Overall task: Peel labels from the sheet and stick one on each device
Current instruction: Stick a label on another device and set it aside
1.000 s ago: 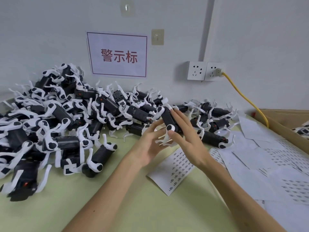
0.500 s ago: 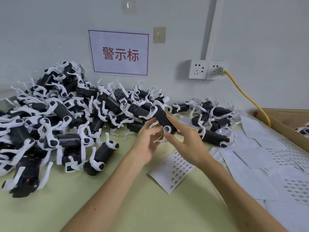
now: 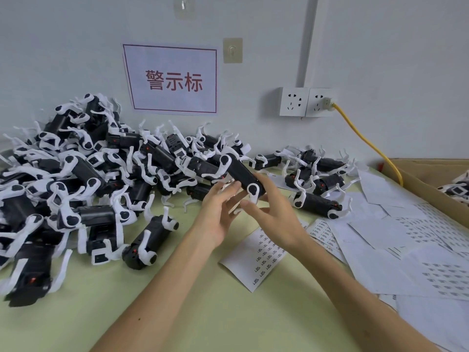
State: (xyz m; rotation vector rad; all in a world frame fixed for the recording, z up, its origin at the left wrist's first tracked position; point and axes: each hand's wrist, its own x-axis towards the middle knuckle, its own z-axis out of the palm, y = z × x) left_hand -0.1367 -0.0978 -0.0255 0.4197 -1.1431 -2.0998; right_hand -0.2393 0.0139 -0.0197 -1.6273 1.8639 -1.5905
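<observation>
Centre frame: right hand (image 3: 275, 221) grips device (image 3: 241, 174), thumb below, fingers behind. Left hand (image 3: 217, 214) fingers have loosened, nearly straight, tips touching device underside, holding nothing. Device has swung toward pile (image 3: 88, 174) at left. Label likely pressed on, though not visible. Sheet (image 3: 256, 261) lies below hands.

Green table (image 3: 203, 313), device pile (image 3: 88, 179), label sheets (image 3: 380, 237)
</observation>
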